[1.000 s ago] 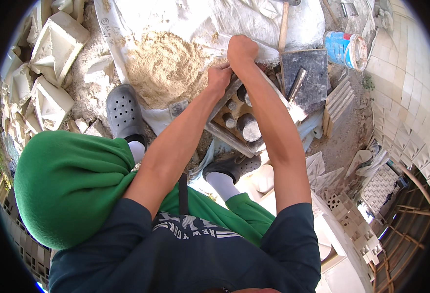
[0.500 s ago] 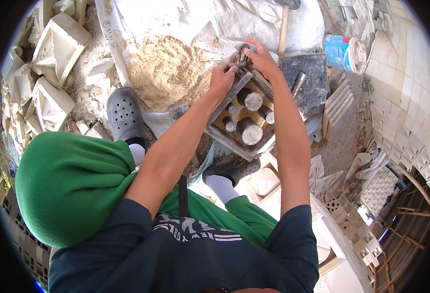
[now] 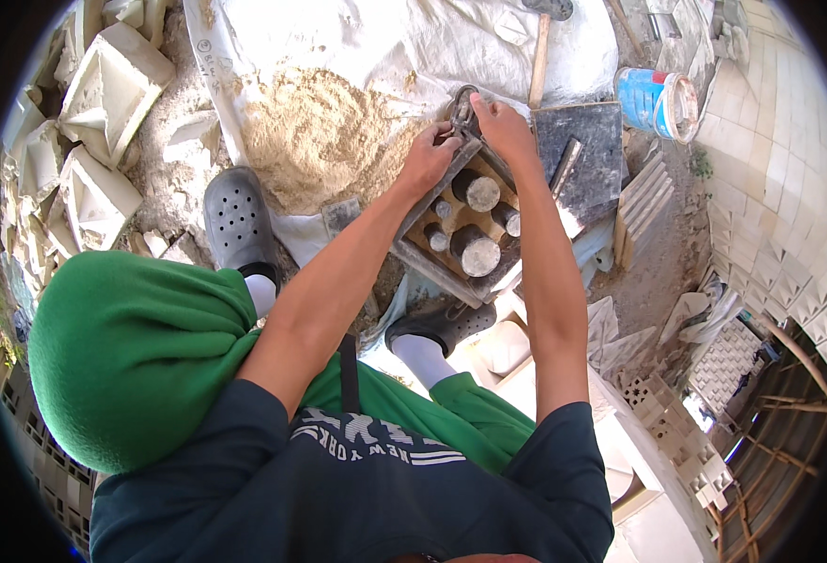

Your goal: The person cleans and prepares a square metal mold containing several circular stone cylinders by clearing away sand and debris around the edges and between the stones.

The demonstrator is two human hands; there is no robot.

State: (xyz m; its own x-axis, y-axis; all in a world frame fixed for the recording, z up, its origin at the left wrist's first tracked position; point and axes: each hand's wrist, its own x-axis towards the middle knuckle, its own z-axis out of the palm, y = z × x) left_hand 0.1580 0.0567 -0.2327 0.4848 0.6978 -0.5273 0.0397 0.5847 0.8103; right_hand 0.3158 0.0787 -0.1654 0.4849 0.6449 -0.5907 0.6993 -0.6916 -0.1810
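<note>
Person's 2 bare hands at the far corner of an open frame, which lies on the ground near the R shoe, just R of a powder heap. L hand: fingers curled at the corner, beside a dark metal fastener; cannot tell if they grip it or only brace the wood. R hand: fingers closed in on the fastener's far end, apparently pinching it; the forearm hides part of the frame's R side. Done, as far as shown: sides joined into a 4-sided box; 5 cylinders (2 large, 3 smaller), e.g. the lowest large 1, stand apart from each other inside, w/ light tops facing up. Unfinished, by judgement: the fastener, b/c both hands are on or next to it; whether it is locked can't be told. Spaces btwn. cylinders are unfilled, tan base showing; the powder sits outside on a white sheet. Nearby, untouched: hammer, dark board w/ a short bar on top, blue bucket, wood strips.
</note>
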